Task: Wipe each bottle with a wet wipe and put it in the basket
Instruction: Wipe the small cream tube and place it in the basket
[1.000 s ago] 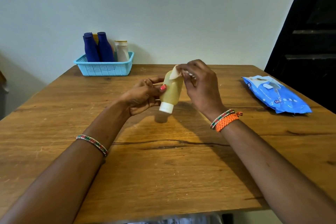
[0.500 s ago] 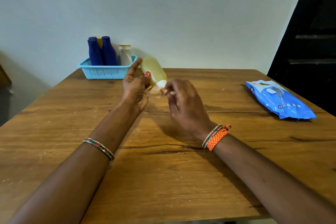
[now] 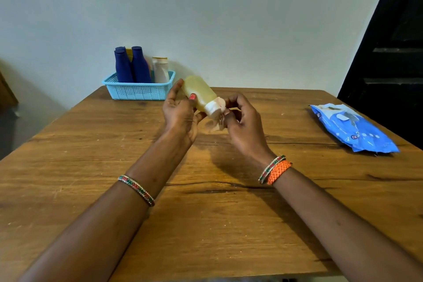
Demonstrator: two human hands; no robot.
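My left hand holds a small yellow bottle above the table, tilted with its white cap pointing down and to the right. My right hand pinches a crumpled wet wipe against the cap. A light blue basket stands at the table's far left edge by the wall. In it stand two dark blue bottles, a white bottle and a yellow one mostly hidden behind the blue ones.
A blue pack of wet wipes lies on the right side of the wooden table. A dark door stands at the right. The pale wall runs just behind the basket.
The bottle has been turned from cap-down to tilted, base up towards the basket. The wipe has moved from the bottle's base to its cap. Both hands sit a little farther from me.
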